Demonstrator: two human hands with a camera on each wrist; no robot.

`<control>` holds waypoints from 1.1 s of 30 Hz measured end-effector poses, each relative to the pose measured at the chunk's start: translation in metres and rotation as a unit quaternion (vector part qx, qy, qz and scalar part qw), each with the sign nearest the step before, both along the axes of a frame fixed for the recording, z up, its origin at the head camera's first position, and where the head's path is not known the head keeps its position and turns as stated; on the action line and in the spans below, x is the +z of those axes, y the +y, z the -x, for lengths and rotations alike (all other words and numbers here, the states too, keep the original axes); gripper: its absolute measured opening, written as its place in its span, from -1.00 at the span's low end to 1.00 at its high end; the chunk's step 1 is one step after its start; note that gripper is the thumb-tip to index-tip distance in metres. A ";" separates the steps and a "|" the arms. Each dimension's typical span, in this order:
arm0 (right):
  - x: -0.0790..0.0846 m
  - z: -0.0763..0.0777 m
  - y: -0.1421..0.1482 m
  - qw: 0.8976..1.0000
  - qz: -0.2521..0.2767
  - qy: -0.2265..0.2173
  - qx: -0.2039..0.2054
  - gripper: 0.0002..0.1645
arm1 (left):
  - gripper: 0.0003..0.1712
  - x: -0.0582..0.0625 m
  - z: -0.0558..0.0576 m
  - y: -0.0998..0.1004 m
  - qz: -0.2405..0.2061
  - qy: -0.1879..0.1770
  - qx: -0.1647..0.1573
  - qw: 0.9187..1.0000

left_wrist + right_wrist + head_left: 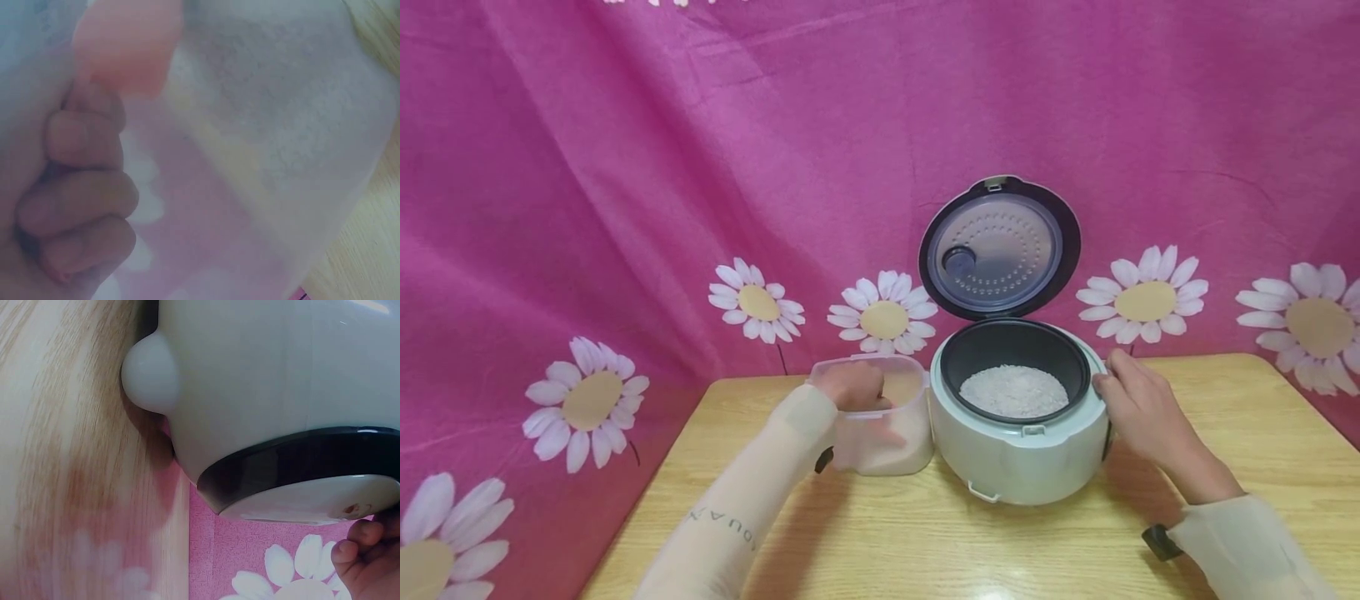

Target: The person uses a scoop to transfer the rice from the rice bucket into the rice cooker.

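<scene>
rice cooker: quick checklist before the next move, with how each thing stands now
1. Lid up: ok, it stands open behind the pot.
2. Room left in the pot: ok, rice lies below its rim.
3. Rice cooker held: ok, the right hand is at its edge.
4. Plastic container upright: ok, it stands beside the cooker.
5. Pink scoop gripped: looks ok, the left hand has curled fingers against it inside the container.
6. Scoop filled: cannot tell, its contents don't show.

White cooker point(1018, 467) open, rice point(1015, 392) inside; translucent tub point(880, 458) beside, pink scoop point(128, 50) apparently within
</scene>
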State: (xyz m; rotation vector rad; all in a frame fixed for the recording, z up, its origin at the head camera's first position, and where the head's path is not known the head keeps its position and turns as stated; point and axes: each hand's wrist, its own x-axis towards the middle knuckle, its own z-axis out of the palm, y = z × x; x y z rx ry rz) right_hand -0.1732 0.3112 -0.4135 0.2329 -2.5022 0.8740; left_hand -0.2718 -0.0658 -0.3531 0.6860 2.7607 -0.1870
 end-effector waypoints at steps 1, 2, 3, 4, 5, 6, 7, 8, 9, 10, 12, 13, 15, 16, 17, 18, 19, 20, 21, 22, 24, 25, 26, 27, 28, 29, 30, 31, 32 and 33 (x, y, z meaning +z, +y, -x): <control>0.000 0.000 0.000 1.000 0.001 0.001 0.000 -0.83 | -0.50 -0.001 0.001 0.000 -0.002 -0.006 -0.003 1.000; 0.000 0.001 0.000 1.000 0.001 0.001 0.001 -0.84 | -0.48 -0.001 0.003 0.001 -0.005 -0.012 -0.006 1.000; 0.000 0.001 0.000 1.000 0.002 0.002 0.001 -0.84 | -0.46 -0.002 0.004 0.001 -0.006 -0.018 -0.004 1.000; 0.000 0.001 0.000 1.000 0.002 0.000 0.002 -0.84 | -0.45 -0.003 0.005 0.001 -0.010 -0.023 -0.003 1.000; 0.000 0.001 0.000 1.000 0.000 -0.002 0.003 -0.84 | -0.46 -0.003 0.005 0.001 -0.014 -0.026 -0.003 1.000; 0.000 0.001 0.000 1.000 0.000 -0.005 0.004 -0.84 | -0.47 -0.004 0.006 0.001 -0.018 -0.028 0.000 0.999; 0.000 0.001 0.000 1.000 -0.001 -0.007 0.003 -0.84 | -0.48 -0.005 0.006 0.001 -0.020 -0.028 0.001 0.999; 0.000 0.001 0.000 1.000 -0.002 -0.009 0.003 -0.84 | -0.48 -0.005 0.007 0.001 -0.022 -0.028 0.000 0.999; 0.001 0.002 0.001 1.000 -0.002 -0.010 0.002 -0.84 | -0.48 -0.005 0.007 0.001 -0.024 -0.026 -0.003 0.999; 0.001 0.002 0.001 1.000 -0.004 -0.010 0.000 -0.83 | -0.48 -0.006 0.007 0.001 -0.025 -0.025 -0.006 0.999; 0.001 0.002 0.001 1.000 -0.006 -0.008 -0.002 -0.83 | -0.47 -0.006 0.008 0.001 -0.027 -0.019 -0.014 0.999; 0.001 0.002 0.001 1.000 -0.006 -0.008 -0.002 -0.83 | -0.46 -0.006 0.008 0.001 -0.027 -0.017 -0.018 0.999; 0.001 0.002 0.001 1.000 -0.006 -0.009 -0.001 -0.83 | -0.45 -0.006 0.008 0.001 -0.027 -0.016 -0.024 0.999; 0.001 0.001 0.001 1.000 -0.006 -0.009 -0.001 -0.83 | -0.45 -0.006 0.007 0.001 -0.028 -0.017 -0.023 0.999; 0.001 0.001 0.001 1.000 -0.006 -0.010 -0.001 -0.84 | -0.45 -0.007 0.007 0.001 -0.030 -0.018 -0.022 0.999; 0.001 0.000 0.001 1.000 -0.006 -0.011 -0.001 -0.84 | -0.46 -0.007 0.006 0.001 -0.033 -0.021 -0.021 0.999; 0.001 0.000 0.001 1.000 -0.006 -0.012 -0.001 -0.84 | -0.47 -0.007 0.006 0.001 -0.037 -0.024 -0.017 0.999; 0.000 0.000 0.001 1.000 -0.007 -0.013 0.000 -0.84 | -0.47 -0.007 0.006 0.001 -0.037 -0.028 -0.012 0.999; 0.000 0.000 0.001 1.000 -0.007 -0.013 -0.001 -0.84 | -0.47 -0.007 0.006 0.001 -0.039 -0.030 -0.008 0.999; 0.000 0.000 0.001 1.000 -0.007 -0.014 -0.001 -0.84 | -0.48 -0.008 0.006 0.001 -0.042 -0.031 -0.005 0.999; 0.000 0.000 0.001 1.000 -0.007 -0.015 -0.001 -0.83 | -0.47 -0.009 0.006 0.000 -0.043 -0.033 -0.005 0.999; -0.001 0.000 0.001 1.000 -0.007 -0.015 -0.002 -0.83 | -0.47 -0.009 0.006 0.000 -0.043 -0.031 -0.006 0.999; -0.001 0.000 0.001 1.000 -0.007 -0.015 -0.002 -0.83 | -0.46 -0.010 0.007 0.000 -0.042 -0.030 -0.007 0.999; -0.001 0.000 0.001 1.000 -0.007 -0.015 -0.002 -0.83 | -0.46 -0.010 0.007 0.000 -0.042 -0.028 -0.008 0.999; -0.001 0.001 0.001 1.000 -0.007 -0.014 -0.002 -0.83 | -0.45 -0.010 0.007 0.000 -0.043 -0.026 -0.010 0.999; -0.001 0.001 0.001 1.000 -0.007 -0.013 -0.002 -0.83 | -0.45 -0.010 0.007 0.000 -0.043 -0.024 -0.011 0.999; -0.001 0.001 0.001 1.000 -0.007 -0.011 -0.002 -0.83 | -0.45 -0.009 0.007 0.000 -0.043 -0.023 -0.011 0.999; -0.001 0.002 0.001 1.000 -0.007 -0.009 -0.003 -0.83 | -0.45 -0.009 0.007 0.000 -0.043 -0.023 -0.011 0.999; -0.001 0.002 0.001 1.000 -0.007 -0.007 -0.003 -0.83 | -0.44 -0.009 0.007 0.000 -0.044 -0.022 -0.013 0.999; -0.001 0.003 0.001 1.000 -0.005 -0.003 -0.002 -0.82 | -0.44 -0.009 0.008 0.000 -0.047 -0.022 -0.014 0.999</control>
